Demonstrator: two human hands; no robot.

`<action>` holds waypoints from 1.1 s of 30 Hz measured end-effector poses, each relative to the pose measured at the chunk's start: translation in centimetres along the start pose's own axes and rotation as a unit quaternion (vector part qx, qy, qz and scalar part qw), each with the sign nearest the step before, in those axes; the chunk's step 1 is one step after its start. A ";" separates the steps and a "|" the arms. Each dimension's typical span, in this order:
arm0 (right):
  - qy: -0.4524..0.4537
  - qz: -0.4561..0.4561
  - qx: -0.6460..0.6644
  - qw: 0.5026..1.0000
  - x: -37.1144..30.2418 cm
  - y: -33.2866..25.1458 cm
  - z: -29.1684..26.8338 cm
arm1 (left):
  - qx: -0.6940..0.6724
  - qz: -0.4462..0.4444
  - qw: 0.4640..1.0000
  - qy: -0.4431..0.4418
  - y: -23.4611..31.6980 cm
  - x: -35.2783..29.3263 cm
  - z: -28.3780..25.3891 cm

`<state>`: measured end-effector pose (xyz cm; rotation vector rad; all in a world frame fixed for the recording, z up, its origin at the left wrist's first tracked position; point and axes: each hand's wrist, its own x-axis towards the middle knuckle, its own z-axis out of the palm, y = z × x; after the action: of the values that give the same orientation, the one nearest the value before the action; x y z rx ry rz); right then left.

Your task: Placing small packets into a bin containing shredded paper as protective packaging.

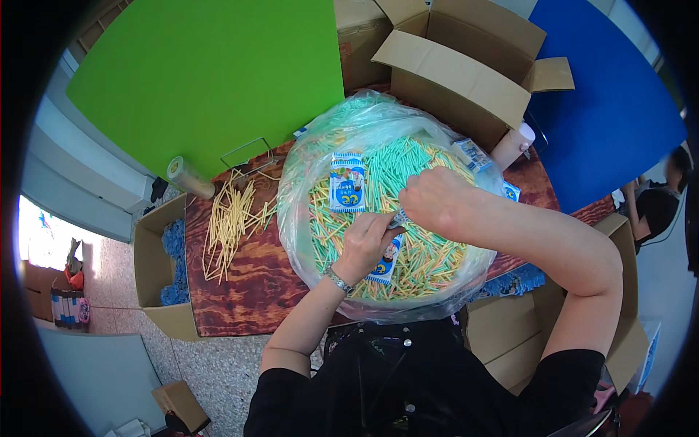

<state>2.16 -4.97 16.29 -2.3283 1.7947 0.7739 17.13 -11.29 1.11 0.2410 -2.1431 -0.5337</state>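
Both my hands meet over a big clear plastic bag [287, 218] full of thin green, yellow and pinkish sticks [397, 164]. My left hand [362, 244] and my right hand [439, 200] are closed on a small blue-and-white packet [398, 218]. Most of that packet is hidden by my fingers. A blue-and-white packet [347, 183] lies flat on the sticks, just beyond my left hand. Another such packet [386, 264] lies beside my left fingers, on the near side, partly covered by the hand.
Loose yellow sticks [229, 226] lie on the reddish wooden table [247, 309]. A pale bottle [513, 146] stands right of the bag, near an open cardboard box [451, 69]. Green [211, 80] and blue [611, 109] panels rise behind. Another person [655, 204] is at far right.
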 end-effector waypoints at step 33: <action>0.191 0.130 0.358 0.905 5.4 -4.4 14.9 | -0.051 -0.358 0.932 0.020 -8.5 -2.5 -1.3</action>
<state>2.24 -2.73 -0.01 -1.8301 2.0794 -0.3425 19.44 -18.33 -3.91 0.9862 -1.9370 -1.0355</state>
